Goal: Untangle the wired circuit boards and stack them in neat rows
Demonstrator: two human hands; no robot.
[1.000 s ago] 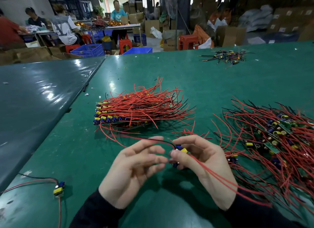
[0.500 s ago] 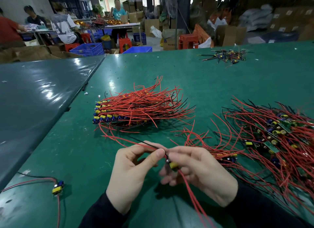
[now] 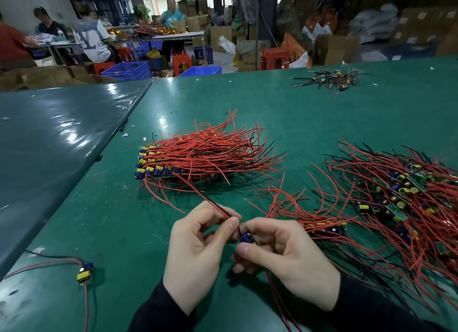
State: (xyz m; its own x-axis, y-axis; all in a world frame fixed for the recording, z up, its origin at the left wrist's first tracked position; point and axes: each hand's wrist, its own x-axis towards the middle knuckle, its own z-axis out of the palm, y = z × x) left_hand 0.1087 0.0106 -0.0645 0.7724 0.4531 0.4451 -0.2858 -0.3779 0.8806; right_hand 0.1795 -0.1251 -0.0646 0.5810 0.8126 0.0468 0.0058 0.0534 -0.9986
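- A person in dark sleeves works at a green-covered table [image 3: 322, 113], both hands raised just above its near edge.
- The right hand [image 3: 285, 260] pinches a small circuit board with a blue component [image 3: 246, 237] between thumb and curled fingers.
- The left hand [image 3: 198, 252] pinches the board's red and black wire pair [image 3: 218, 208] between thumb and forefinger, just left of the board; the wires run up and away to the far left.
- Another red wire [image 3: 275, 297] hangs from the right hand toward the near edge.
- Beyond the hands lies the neat stack of boards with red leads [image 3: 198, 158], its blue and yellow parts lined up on the left side, leads fanning right.
- At right sprawls the tangled heap of wired boards [image 3: 396, 195], green boards and yellow parts showing among red and black strands.
- A lone board with yellow and blue parts [image 3: 84, 272] sits near left, wires trailing.
- A small bundle of black-wired parts [image 3: 327, 80] lies at the far right.
- Seated workers [image 3: 91, 39] sit at a bench in the blurred background, among blue plastic crates [image 3: 128, 70], red stools and cardboard boxes.
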